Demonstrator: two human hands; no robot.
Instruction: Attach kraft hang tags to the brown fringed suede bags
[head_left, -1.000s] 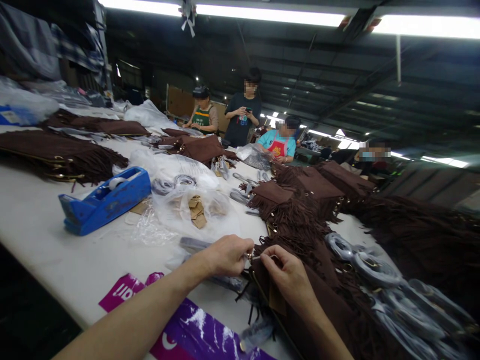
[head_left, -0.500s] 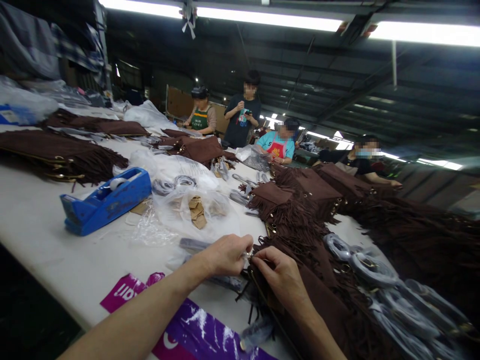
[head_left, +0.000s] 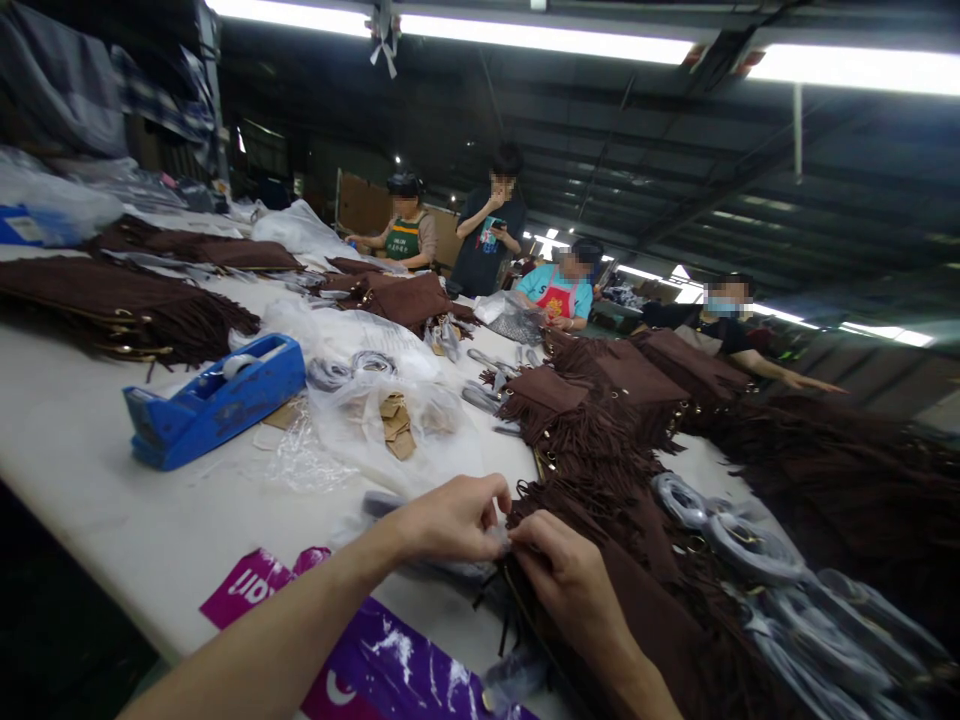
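Note:
A dark brown fringed suede bag (head_left: 660,640) lies on the white table (head_left: 90,470) in front of me. My left hand (head_left: 450,520) and my right hand (head_left: 570,585) meet at the bag's upper left corner, fingers pinched together on a small part there. What they pinch is too small to make out. A wrapped grey strap lies under my left hand, partly hidden.
A blue tape dispenser (head_left: 214,400) sits to the left, next to clear plastic bags with brown tags (head_left: 394,425). Purple printed sheets (head_left: 375,670) lie at the near edge. More fringed bags (head_left: 592,400) and wrapped grey straps (head_left: 742,540) cover the right side. Several people work at the far end.
My hands have closed together at the bag's corner and shifted slightly down. At the far right a person's arm now reaches out across the bags.

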